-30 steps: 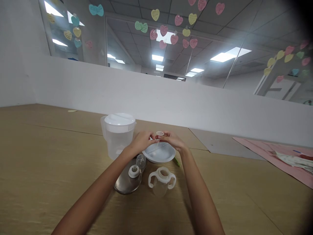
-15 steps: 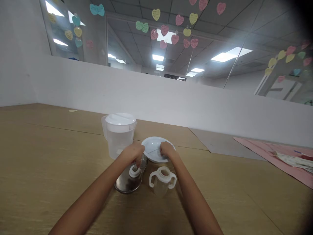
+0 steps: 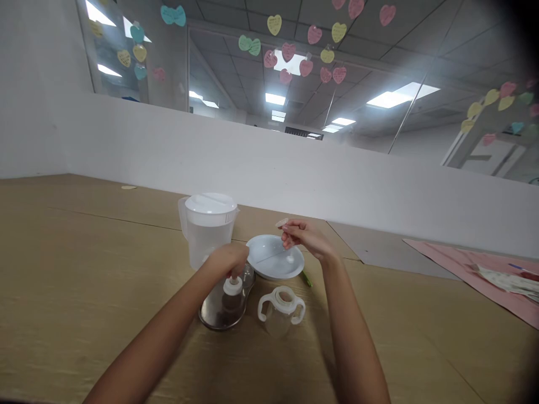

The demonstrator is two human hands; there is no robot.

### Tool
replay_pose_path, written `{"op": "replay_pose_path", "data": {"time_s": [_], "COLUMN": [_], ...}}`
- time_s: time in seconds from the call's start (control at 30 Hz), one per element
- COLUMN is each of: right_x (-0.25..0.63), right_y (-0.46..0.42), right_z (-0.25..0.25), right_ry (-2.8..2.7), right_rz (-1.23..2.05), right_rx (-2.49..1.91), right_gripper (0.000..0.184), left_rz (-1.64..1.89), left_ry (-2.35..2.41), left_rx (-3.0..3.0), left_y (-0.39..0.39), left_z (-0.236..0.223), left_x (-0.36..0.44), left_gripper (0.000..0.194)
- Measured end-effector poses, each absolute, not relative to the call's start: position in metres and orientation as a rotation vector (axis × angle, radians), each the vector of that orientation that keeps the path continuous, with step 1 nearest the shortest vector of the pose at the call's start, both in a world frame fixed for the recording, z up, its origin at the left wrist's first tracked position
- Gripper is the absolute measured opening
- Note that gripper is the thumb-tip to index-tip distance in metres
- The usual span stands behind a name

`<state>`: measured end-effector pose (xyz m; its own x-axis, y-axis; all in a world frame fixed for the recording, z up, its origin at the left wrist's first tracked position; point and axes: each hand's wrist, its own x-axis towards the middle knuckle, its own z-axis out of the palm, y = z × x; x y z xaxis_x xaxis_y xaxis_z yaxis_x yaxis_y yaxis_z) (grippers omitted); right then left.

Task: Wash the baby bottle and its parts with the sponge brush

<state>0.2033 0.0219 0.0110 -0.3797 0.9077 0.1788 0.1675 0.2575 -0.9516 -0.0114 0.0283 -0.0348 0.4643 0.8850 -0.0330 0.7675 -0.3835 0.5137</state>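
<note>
Left hand (image 3: 233,260) pinched the cap (image 3: 232,287), right hand (image 3: 306,237) kinda just fingertip-held the disc (image 3: 281,223), so a slip could've dropped it.

Ceiling lights (image 3: 389,100) glaring w/ haze up top, worktop (image 3: 105,258) dimmer, soft shadows on it! R corners black, pic a bit soft.

Low in the frame's middle, my left hand (image 3: 233,260) has the bottle collar (image 3: 232,287) over the tray (image 3: 217,318), pitcher (image 3: 209,238) behind — and to the right, the plate (image 3: 273,268) lies behind the handled cup (image 3: 281,312), my right hand (image 3: 308,238) above the plate's right side.
</note>
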Motion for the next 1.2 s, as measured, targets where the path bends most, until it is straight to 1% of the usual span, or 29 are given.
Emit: {"op": "replay_pose_path", "data": {"time_s": [0.1, 0.13, 0.27, 0.47, 0.63, 0.7, 0.77, 0.9, 1.03, 1.1, 1.2], "right_x": [0.208, 0.208, 0.204, 0.196, 0.199, 0.201, 0.204, 0.209, 0.200, 0.190, 0.178], "right_y": [-0.006, -0.013, -0.024, -0.018, -0.011, -0.008, -0.006, -0.005, -0.005, -0.006, -0.005], "right_z": [0.033, 0.037, 0.041, 0.031, 0.024, 0.022, 0.022, 0.022, 0.024, 0.026, 0.027], "right_ry": [-1.975, -2.041, -2.226, -2.450, -2.548, -2.581, -2.596, -2.490, -2.117, -1.931, -1.772], "right_rz": [1.219, 1.241, 1.352, 1.316, 1.157, 1.106, 1.125, 1.204, 1.049, 1.017, 0.980], "right_rx": [-0.962, -0.963, -0.974, -1.003, -1.104, -1.193, -1.211, -1.131, -1.018, -0.907, -0.819], "right_gripper": [0.024, 0.026, 0.028, 0.027, 0.029, 0.033, 0.039, 0.047, 0.042, 0.040, 0.033], "left_rz": [0.196, 0.191, 0.277, 0.629, 0.924, 0.982, 1.020, 1.068, 1.048, 1.032, 1.061], "left_ry": [1.451, 1.459, 1.334, 1.100, 0.943, 0.856, 0.796, 0.758, 0.724, 0.713, 0.678], "left_rx": [2.289, 2.327, 2.530, 2.621, 2.400, 2.291, 2.203, 2.053, 1.931, 1.870, 1.769], "left_y": [0.022, 0.020, 0.011, 0.005, 0.003, 0.002, 0.002, 0.002, 0.003, 0.004, 0.006], "left_z": [-0.013, -0.006, 0.014, 0.026, 0.032, 0.033, 0.034, 0.034, 0.030, 0.027, 0.023], "left_x": [-0.018, -0.020, -0.023, -0.022, -0.024, -0.024, -0.023, -0.020, -0.015, -0.010, -0.004], "left_gripper": [0.012, 0.013, 0.029, 0.027, 0.026, 0.024, 0.021, 0.017, 0.017, 0.017, 0.020]}}
